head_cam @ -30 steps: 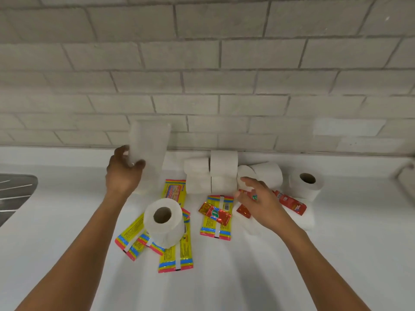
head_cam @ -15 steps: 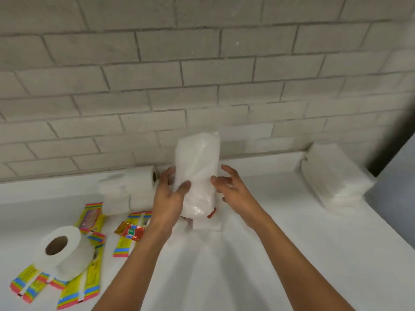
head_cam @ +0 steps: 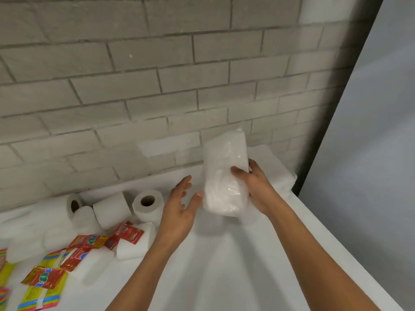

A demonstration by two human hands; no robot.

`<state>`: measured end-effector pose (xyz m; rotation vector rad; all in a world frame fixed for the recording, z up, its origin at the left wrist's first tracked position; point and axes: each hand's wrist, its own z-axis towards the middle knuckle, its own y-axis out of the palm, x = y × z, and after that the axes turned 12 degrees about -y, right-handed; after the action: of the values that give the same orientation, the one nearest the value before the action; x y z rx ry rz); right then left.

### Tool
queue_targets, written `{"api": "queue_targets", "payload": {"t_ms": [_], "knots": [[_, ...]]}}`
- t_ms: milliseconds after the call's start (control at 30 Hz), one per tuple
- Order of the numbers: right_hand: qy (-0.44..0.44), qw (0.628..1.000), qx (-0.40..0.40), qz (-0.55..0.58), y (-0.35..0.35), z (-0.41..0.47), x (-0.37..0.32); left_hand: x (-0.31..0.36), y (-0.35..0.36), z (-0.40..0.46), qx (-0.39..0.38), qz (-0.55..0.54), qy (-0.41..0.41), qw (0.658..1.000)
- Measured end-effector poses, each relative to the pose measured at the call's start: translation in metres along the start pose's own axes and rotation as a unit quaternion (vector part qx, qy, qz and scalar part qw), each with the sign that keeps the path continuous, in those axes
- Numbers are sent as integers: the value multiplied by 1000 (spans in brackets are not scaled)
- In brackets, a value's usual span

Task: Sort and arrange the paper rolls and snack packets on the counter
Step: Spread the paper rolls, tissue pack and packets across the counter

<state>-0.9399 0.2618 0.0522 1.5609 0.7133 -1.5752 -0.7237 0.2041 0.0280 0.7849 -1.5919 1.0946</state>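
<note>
- Paper in a clear plastic wrap, a tall white pack [head_cam: 225,173], stands upright just above the white counter [head_cam: 224,265], far and to the right, close to the grey brick wall [head_cam: 134,86].
- Fingers of the right hand [head_cam: 258,187] curl round the pack's right side, the thumb [head_cam: 238,172] pressing on its front face, so this hand holds the pack.
- Fingers of the left hand [head_cam: 179,209] are spread and relaxed, holding nothing; the thumb tip [head_cam: 198,195] lies just beside the pack's lower left edge, and contact cannot be told.
- Both bare forearms run from the near edge up to the hands.
- Behind the right hand, a low stack of white folded paper [head_cam: 285,178] lies in the far right corner of the counter.
- Left of the left hand, a white toilet paper roll with a brown core [head_cam: 148,204] stands just beside it, its hole facing up and forward.
- Further left, more white paper rolls [head_cam: 107,209] lie tumbled against the wall's base.
- Near those rolls, small red snack packets [head_cam: 128,233] rest on and between white paper blocks [head_cam: 134,245].
- At the near left edge, yellow snack packets with rainbow-striped borders [head_cam: 42,297] lie flat, partly under another red packet [head_cam: 43,277].
- A pale grey panel [head_cam: 370,153] bounds the counter on the right.
</note>
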Motion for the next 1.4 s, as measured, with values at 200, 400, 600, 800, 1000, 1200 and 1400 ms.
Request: {"api": "queue_targets", "payload": {"t_ms": [200, 400, 600, 800, 1000, 1200, 1400], "knots": [[30, 993, 70, -95, -77, 63, -19, 0, 34, 28, 4, 125, 38, 991], [68, 983, 40, -165, -119, 108, -16, 1, 54, 52, -9, 219, 52, 974], [87, 983, -4, -164, -154, 142, -7, -7, 67, 66, -16, 230, 33, 973], [98, 985, -10, -140, -174, 162, -6, -20, 70, 70, -12, 222, 17, 975], [93, 966, 4, -240, -174, 160, 6, -28, 76, 75, -8, 223, 9, 975], [57, 929, 56, -362, -160, 153, 31, -32, 81, 75, -9, 227, 7, 974], [12, 905, -2, -424, -155, 150, 42, -39, 84, 71, -14, 221, 2, 975]]}}
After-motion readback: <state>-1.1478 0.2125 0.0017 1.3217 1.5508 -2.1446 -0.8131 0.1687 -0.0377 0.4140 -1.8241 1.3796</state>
